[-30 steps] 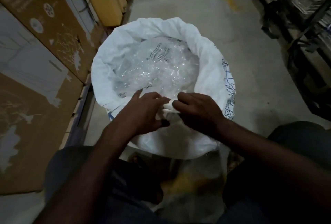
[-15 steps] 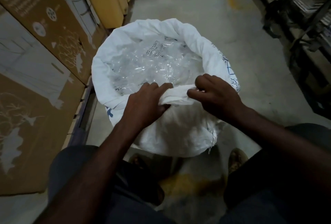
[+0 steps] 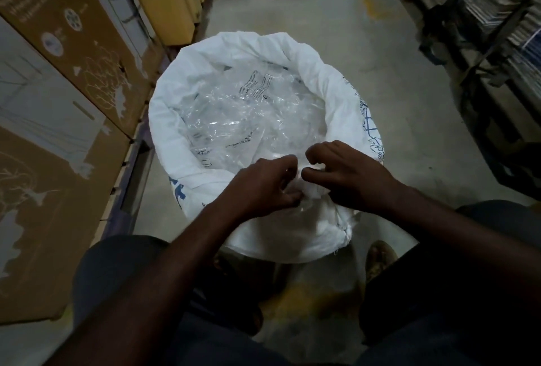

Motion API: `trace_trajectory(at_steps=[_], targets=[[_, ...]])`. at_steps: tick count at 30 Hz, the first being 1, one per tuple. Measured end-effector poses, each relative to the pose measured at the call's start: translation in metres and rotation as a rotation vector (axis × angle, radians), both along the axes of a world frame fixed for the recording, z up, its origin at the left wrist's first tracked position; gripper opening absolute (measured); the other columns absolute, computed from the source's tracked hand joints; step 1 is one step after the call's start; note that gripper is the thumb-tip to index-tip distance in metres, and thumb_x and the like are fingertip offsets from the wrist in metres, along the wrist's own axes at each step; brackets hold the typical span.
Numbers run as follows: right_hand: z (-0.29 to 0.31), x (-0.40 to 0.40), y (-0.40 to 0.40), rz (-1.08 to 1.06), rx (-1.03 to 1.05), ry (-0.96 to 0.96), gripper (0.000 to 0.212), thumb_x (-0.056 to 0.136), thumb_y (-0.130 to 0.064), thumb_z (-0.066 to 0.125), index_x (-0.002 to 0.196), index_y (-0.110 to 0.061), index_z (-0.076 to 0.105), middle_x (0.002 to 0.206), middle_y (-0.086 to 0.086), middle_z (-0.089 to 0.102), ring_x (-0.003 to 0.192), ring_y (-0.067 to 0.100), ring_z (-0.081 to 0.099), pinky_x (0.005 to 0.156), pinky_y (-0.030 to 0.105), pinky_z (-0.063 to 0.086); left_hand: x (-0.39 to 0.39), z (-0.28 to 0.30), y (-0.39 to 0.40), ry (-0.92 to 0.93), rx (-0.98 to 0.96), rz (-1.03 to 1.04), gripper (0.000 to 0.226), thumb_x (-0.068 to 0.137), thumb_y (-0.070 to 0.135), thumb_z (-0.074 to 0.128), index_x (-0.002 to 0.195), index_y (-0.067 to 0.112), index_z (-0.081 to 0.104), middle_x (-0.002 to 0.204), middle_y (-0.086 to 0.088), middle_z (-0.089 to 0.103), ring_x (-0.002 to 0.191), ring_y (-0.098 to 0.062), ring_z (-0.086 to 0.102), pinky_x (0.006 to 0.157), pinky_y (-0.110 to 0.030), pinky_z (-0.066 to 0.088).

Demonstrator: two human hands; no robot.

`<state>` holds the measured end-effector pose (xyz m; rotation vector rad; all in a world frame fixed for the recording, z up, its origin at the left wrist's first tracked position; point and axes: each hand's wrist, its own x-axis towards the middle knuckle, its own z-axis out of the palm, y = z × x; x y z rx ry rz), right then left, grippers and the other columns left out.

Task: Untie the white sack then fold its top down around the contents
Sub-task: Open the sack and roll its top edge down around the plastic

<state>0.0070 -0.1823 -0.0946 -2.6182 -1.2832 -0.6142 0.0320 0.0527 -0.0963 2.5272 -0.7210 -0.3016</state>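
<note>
The white sack stands open on the floor in front of me, its top rolled outward into a thick rim with blue print on the right side. Inside lies crumpled clear plastic with dark printed marks. My left hand and my right hand meet at the near rim, fingers curled and pinching the white fabric between them. The hands hide the stretch of rim they grip. Below them the folded-down fabric bulges toward me.
Tall cardboard boxes line the left side, close to the sack. Dark metal racking with stacked goods stands on the right. A concrete aisle floor runs ahead between them. My knees and a sandalled foot are below the sack.
Both hands first spread apart along the near rim, stretching the fabric, then came back together near its middle, where they pinch it. The sack has stayed in place.
</note>
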Motion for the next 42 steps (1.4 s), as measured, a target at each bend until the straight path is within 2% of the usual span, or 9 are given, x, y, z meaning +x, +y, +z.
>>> trace_trajectory(at_steps=[3, 6, 11, 18, 22, 27, 31, 35, 42], targets=[[0.004, -0.003, -0.002, 0.020, -0.071, 0.188, 0.057, 0.068, -0.002, 0.042, 0.123, -0.017, 0.049, 0.109, 0.016, 0.060, 0.092, 0.038, 0.060, 0.090, 0.044, 0.050, -0.006, -0.007, 0.000, 0.047, 0.109, -0.057, 0.059, 0.083, 0.058, 0.084, 0.132, 0.041, 0.057, 0.111, 0.010, 0.062, 0.098, -0.016, 0.065, 0.081, -0.039, 0.053], [0.001, -0.005, 0.000, 0.021, -0.145, 0.226, 0.061, 0.068, -0.007, 0.046, 0.128, -0.015, 0.051, 0.104, 0.011, 0.060, 0.093, 0.036, 0.062, 0.103, 0.044, 0.048, -0.005, -0.014, 0.005, 0.155, 0.171, -0.125, 0.052, 0.077, 0.077, 0.077, 0.122, 0.055, 0.063, 0.119, 0.009, 0.054, 0.099, -0.013, 0.062, 0.091, -0.042, 0.057], [-0.004, -0.010, 0.007, -0.059, -0.192, 0.281, 0.065, 0.070, -0.009, 0.047, 0.133, -0.023, 0.044, 0.106, 0.004, 0.059, 0.086, 0.031, 0.063, 0.074, 0.027, 0.041, -0.006, -0.017, -0.005, 0.204, 0.118, -0.055, 0.033, 0.081, 0.051, 0.087, 0.106, 0.033, 0.075, 0.106, -0.001, 0.067, 0.094, -0.021, 0.069, 0.083, -0.042, 0.059], [0.008, -0.010, 0.003, -0.325, -0.362, 0.447, 0.092, 0.078, -0.068, 0.074, 0.150, -0.020, 0.042, 0.105, 0.008, 0.070, 0.095, 0.034, 0.069, 0.080, 0.045, 0.057, -0.021, -0.027, -0.020, -0.496, 0.380, 0.040, 0.046, 0.079, 0.047, 0.084, 0.112, 0.020, 0.067, 0.111, -0.003, 0.068, 0.108, -0.032, 0.061, 0.081, -0.044, 0.045], [-0.003, -0.001, 0.012, -0.402, -0.076, 0.106, 0.042, 0.082, -0.033, 0.083, 0.105, -0.005, 0.061, 0.092, 0.015, 0.060, 0.078, 0.038, 0.060, 0.068, 0.045, 0.050, 0.000, -0.017, -0.004, -0.699, 0.342, 0.168, 0.042, 0.080, 0.046, 0.077, 0.108, 0.018, 0.064, 0.111, -0.005, 0.064, 0.102, -0.034, 0.059, 0.079, -0.046, 0.042], [0.002, 0.016, 0.030, -0.473, -0.008, 0.119, 0.038, 0.072, -0.022, 0.078, 0.096, -0.007, 0.053, 0.094, 0.014, 0.055, 0.080, 0.036, 0.056, 0.059, 0.041, 0.042, -0.003, -0.006, -0.001, -0.646, 0.249, 0.271, 0.045, 0.090, 0.050, 0.048, 0.117, 0.017, 0.060, 0.113, -0.004, 0.063, 0.087, -0.035, 0.065, 0.056, -0.036, 0.037], [0.010, 0.028, 0.010, -0.197, -0.087, 0.286, 0.051, 0.079, -0.040, 0.074, 0.117, -0.010, 0.060, 0.131, 0.014, 0.060, 0.117, 0.037, 0.060, 0.100, 0.048, 0.050, -0.008, -0.014, -0.003, -0.562, 0.211, 0.255, 0.043, 0.093, 0.033, 0.067, 0.131, 0.023, 0.048, 0.133, 0.000, 0.058, 0.092, -0.037, 0.069, 0.058, -0.037, 0.036], [0.021, 0.065, -0.028, -0.119, -0.424, 0.265, 0.082, 0.067, -0.057, 0.086, 0.139, -0.024, 0.063, 0.167, 0.005, 0.038, 0.157, 0.035, 0.030, 0.126, 0.057, 0.018, -0.016, -0.026, -0.017, -0.600, 0.252, 0.163, 0.056, 0.087, 0.021, 0.074, 0.138, 0.021, 0.051, 0.107, -0.003, 0.068, 0.071, -0.039, 0.071, 0.050, -0.038, 0.040], [0.031, 0.098, -0.073, -0.307, -0.558, 0.177, 0.040, 0.081, -0.060, 0.075, 0.083, -0.021, 0.071, 0.079, 0.008, 0.073, 0.081, 0.035, 0.073, 0.087, 0.046, 0.059, 0.013, -0.030, -0.027, -0.676, 0.265, 0.183, 0.053, 0.084, 0.009, 0.076, 0.131, 0.013, 0.055, 0.083, -0.006, 0.065, 0.061, -0.037, 0.067, 0.047, -0.037, 0.039]])
